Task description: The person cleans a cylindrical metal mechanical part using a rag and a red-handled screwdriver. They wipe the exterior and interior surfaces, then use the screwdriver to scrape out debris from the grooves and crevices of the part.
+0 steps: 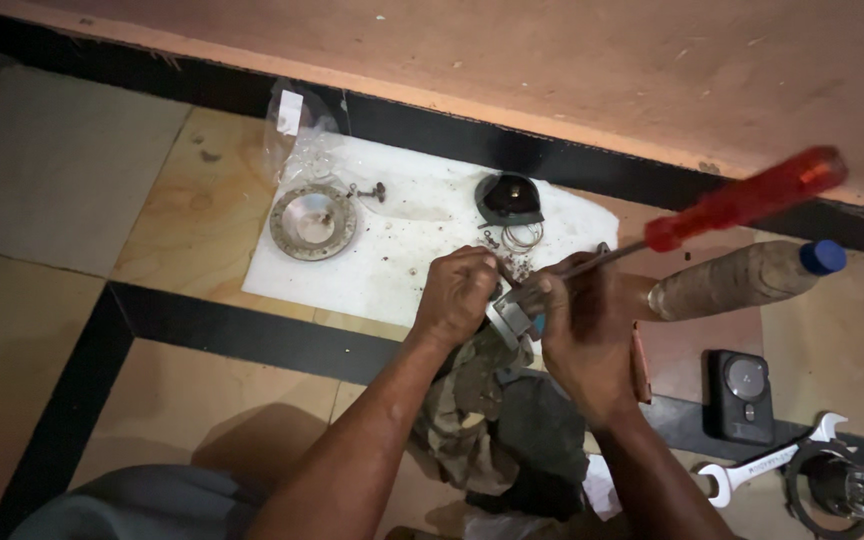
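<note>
The left hand (pixel 462 290) pinches a small metal part (pixel 510 318) at picture centre, while the right hand (pixel 580 335) closes round a red-handled screwdriver (pixel 742 203) that slants toward two o'clock. A rag (pixel 497 420) lies under them at six o'clock. A white sheet (pixel 402 250) at eleven o'clock carries a metal disc (pixel 313 221) and a dark cap (pixel 509 198); a bottle (pixel 742 278) lies at three o'clock, a wrench (pixel 767 462) at four.

This looks like a home floor used as a makeshift repair spot. The floor (pixel 202 210) is tan tile with black borders, meeting a pinkish wall (pixel 552 60). A white sheet (pixel 402 260) holds small metal parts; a wrench (pixel 762 465), a red-handled screwdriver (pixel 742 205), a dirty rag (pixel 502 420) and a bottle (pixel 742 280) lie about.
</note>
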